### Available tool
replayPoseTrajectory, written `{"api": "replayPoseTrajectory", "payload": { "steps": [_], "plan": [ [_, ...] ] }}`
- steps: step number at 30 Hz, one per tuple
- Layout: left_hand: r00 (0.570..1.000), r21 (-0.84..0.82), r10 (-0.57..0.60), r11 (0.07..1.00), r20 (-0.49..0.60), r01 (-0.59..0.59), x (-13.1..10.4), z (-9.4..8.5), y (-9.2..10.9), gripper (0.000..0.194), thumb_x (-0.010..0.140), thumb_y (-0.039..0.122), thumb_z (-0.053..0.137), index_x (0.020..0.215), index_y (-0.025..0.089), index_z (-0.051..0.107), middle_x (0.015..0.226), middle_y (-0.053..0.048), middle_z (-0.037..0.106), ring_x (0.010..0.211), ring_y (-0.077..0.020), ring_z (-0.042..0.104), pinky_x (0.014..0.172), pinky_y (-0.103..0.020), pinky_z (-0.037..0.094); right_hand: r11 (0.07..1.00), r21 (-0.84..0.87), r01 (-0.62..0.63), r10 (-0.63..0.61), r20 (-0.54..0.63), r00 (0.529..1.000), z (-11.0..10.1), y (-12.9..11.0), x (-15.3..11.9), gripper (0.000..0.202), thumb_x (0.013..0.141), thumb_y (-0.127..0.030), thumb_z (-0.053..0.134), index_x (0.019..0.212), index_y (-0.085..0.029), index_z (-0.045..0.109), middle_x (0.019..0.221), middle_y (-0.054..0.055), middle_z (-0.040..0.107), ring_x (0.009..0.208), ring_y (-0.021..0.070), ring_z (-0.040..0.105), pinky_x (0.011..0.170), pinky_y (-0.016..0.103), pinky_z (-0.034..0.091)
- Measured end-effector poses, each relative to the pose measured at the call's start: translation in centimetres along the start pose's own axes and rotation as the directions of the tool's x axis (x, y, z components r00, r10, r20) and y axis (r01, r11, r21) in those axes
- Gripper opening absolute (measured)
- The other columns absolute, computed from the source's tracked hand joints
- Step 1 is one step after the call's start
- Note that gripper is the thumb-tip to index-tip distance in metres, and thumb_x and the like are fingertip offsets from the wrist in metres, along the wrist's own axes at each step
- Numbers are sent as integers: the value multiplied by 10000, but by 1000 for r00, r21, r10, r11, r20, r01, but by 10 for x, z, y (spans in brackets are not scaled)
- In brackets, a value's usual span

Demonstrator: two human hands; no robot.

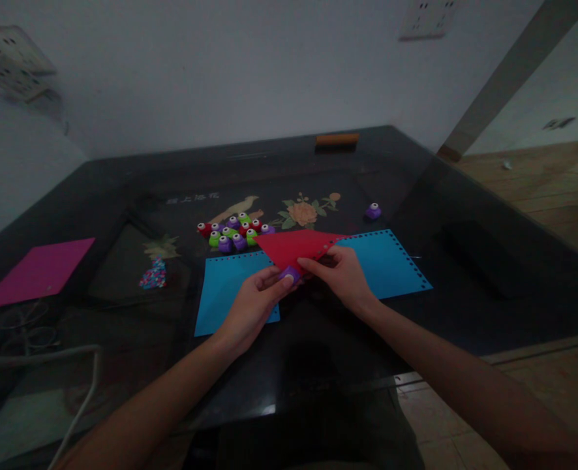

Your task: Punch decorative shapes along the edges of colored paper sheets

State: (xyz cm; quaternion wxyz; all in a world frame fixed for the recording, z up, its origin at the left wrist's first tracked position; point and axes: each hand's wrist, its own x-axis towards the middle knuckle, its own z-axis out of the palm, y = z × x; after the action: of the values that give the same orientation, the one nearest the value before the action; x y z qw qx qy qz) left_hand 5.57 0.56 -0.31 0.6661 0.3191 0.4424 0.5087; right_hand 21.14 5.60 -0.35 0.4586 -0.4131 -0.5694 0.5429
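Holds a purple craft punch (289,273) in the left hand (250,305), closed snugly with fingers curled beneath and thumb laid over the white, dark-centred top, seemingly to brace the squat body from above and below. Pinches a red sheet (293,245) in the right hand (346,277), nearly closed, with thumb on top right beside the punch and fingers partly hidden under the paper, apparently to steady the near edge. Supports this sheet at a tilt above the surface (98,209), probably for finger room on both faces; shows small holes along the near edge, close to the right hand. Cannot tell, because of the covering fingers, how deep in the punch.

Looks like stiff, matte paper or thin card, judging by flat planes and crisp corners. Flat at either side of the hands, a left blue sheet (233,287) and a right blue sheet (387,269), both with round holes along their borders. Beyond the left one, a tight cluster of red, green and purple punches (226,244), rounded and smooth like moulded plastic, with white eye-like tops, perhaps grouped for easy reach. Well apart towards the right, a lone purple punch (374,211). Far left, a magenta sheet (39,273); near it, a crumbly heap of pink, blue and white bits (154,275), probably gathered against scattering. Underneath everything, dark gloss with a peony motif (302,214).
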Motion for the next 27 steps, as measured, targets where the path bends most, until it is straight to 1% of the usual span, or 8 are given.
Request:
{"api": "replayPoseTrajectory", "payload": {
  "steps": [3, 7, 11, 17, 27],
  "plan": [
    [1000, 8, 4, 1000, -12, -4, 0, 0, -1, 226, 703, 247, 757, 899, 148, 704, 956, -60, 725, 901, -181, 660, 886, -301, 476, 1000, -3, -2, 2, 7, 1000, 0, 0, 0, 189, 676, -355, 744, 725, -178, 700, 720, 48, 718, 614, 180, 661, 608, 322, 539],
    [1000, 21, 11, 1000, 3, -11, 1, 0, -1, 202, 716, 251, 745, 890, 156, 706, 938, -50, 728, 910, -180, 659, 887, -298, 476, 1000, -4, -16, 16, 1, 1000, 1, 0, 0, 222, 657, -381, 756, 718, -176, 698, 711, 52, 719, 618, 187, 665, 609, 325, 541],
    [1000, 39, 12, 999, -11, -12, 1, 0, -2, 224, 711, 263, 746, 900, 151, 703, 963, -59, 724, 913, -184, 658, 890, -306, 472, 1000, 7, -20, 20, -2, 1000, 2, 0, -1, 250, 647, -397, 760, 733, -169, 702, 732, 63, 725, 636, 193, 672, 621, 328, 546],
    [999, 50, 20, 999, -25, -19, 2, 0, -2, 223, 707, 273, 750, 885, 149, 700, 931, -51, 726, 882, -176, 655, 892, -314, 469, 999, -45, -4, 5, 6, 1000, 1, 0, -1, 273, 667, -435, 738, 714, -169, 700, 728, 70, 726, 632, 199, 669, 630, 339, 546],
    [999, 97, 47, 994, -20, -45, 0, 0, -1, 206, 733, 277, 730, 896, 153, 702, 922, -54, 724, 861, -175, 651, 863, -305, 471, 999, -40, -1, 1, 12, 1000, 1, 0, -1, 267, 668, -430, 737, 698, -169, 687, 673, 55, 710, 596, 185, 652, 592, 317, 529]
  ]
}}
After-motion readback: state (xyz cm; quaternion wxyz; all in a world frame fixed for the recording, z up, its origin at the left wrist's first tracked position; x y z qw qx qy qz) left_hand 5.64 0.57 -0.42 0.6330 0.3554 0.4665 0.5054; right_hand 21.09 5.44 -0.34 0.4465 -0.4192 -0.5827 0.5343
